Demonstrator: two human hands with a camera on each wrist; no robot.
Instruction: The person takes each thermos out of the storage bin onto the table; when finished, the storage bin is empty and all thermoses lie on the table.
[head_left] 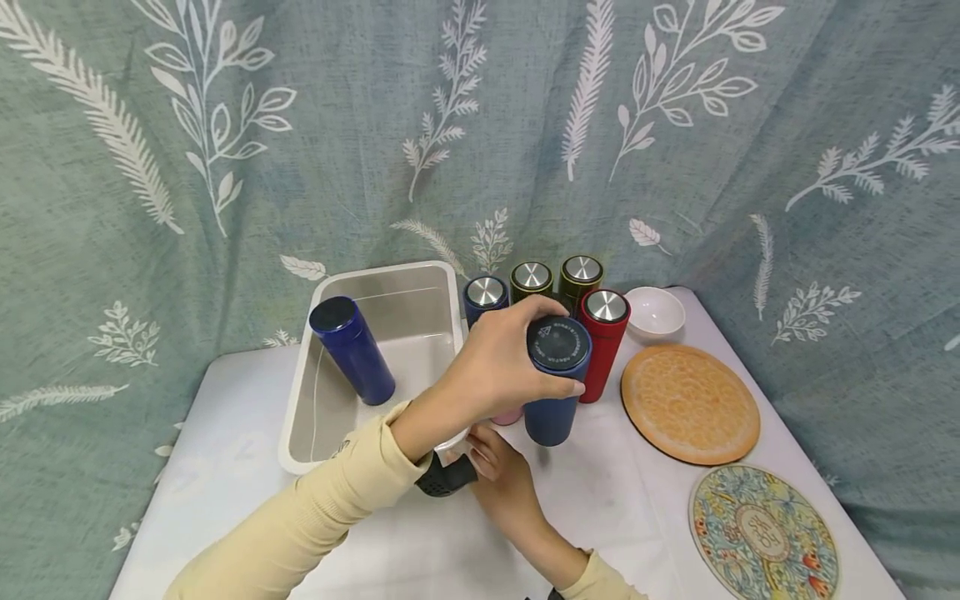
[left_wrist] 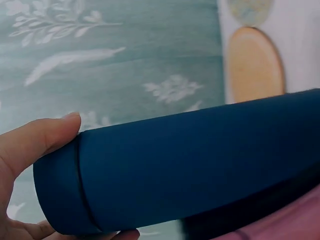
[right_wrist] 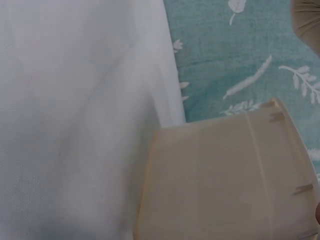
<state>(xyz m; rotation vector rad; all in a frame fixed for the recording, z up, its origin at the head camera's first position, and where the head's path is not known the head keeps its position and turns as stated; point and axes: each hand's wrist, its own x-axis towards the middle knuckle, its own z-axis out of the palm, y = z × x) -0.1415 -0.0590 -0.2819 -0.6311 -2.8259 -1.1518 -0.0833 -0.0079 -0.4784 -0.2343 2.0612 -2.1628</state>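
My left hand (head_left: 517, 358) grips a dark blue bottle (head_left: 553, 408) round its black cap and holds it upright just above or on the white table. In the left wrist view the same bottle (left_wrist: 200, 165) fills the frame, with my thumb (left_wrist: 35, 140) on its cap end. A pink bottle (head_left: 510, 415) stands just behind it, mostly hidden by my left hand. My right hand (head_left: 498, 471) lies under my left wrist, near the tray's corner and the pink bottle's base. Its fingertips are hidden, so its grip is unclear.
A white tray (head_left: 300, 400) at the left holds another blue bottle (head_left: 352, 350). Navy (head_left: 486, 293), green (head_left: 532, 279), olive (head_left: 582, 273) and red (head_left: 604, 333) steel-lidded bottles stand behind. A white bowl (head_left: 655, 312), an orange mat (head_left: 690, 404) and a patterned mat (head_left: 763, 533) lie to the right.
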